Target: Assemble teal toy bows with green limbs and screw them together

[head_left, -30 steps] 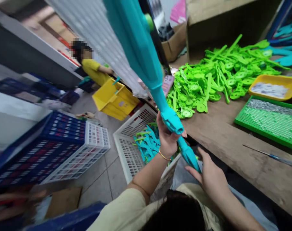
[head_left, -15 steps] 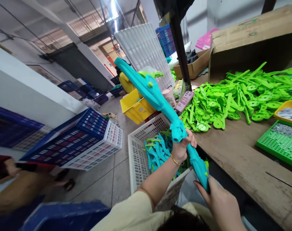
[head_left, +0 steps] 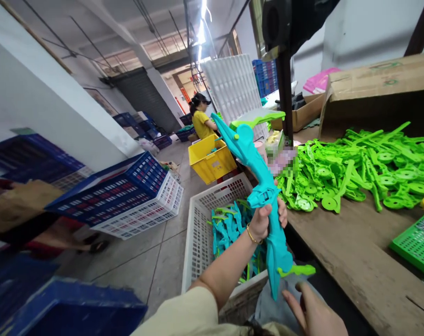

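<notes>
My left hand (head_left: 262, 223) is wrapped round the middle grip of a turquoise plastic toy bow (head_left: 259, 163), held upright and tilted over the crate. A bright green arm (head_left: 267, 119) sticks out from its upper end, and another green arm (head_left: 299, 270) juts from the lower end. Just below that lower arm is my right hand (head_left: 318, 310), thumb and forefinger apart, with nothing seen between them. Beneath the bow, a white crate (head_left: 194, 242) holds many similar turquoise and green pieces (head_left: 229, 228).
A heap of green plastic arms (head_left: 365, 172) covers part of the bench (head_left: 337, 242) on the right, near a green basket (head_left: 414, 245) and a cardboard box (head_left: 376, 79). Beyond stands a yellow bin (head_left: 212, 163) beside a seated person (head_left: 200, 121). Blue crates (head_left: 117, 186) stand left.
The bow has turned in my left hand, so both green arms now stick out to the right. My right hand has come off its lower end. The view has shifted left.
</notes>
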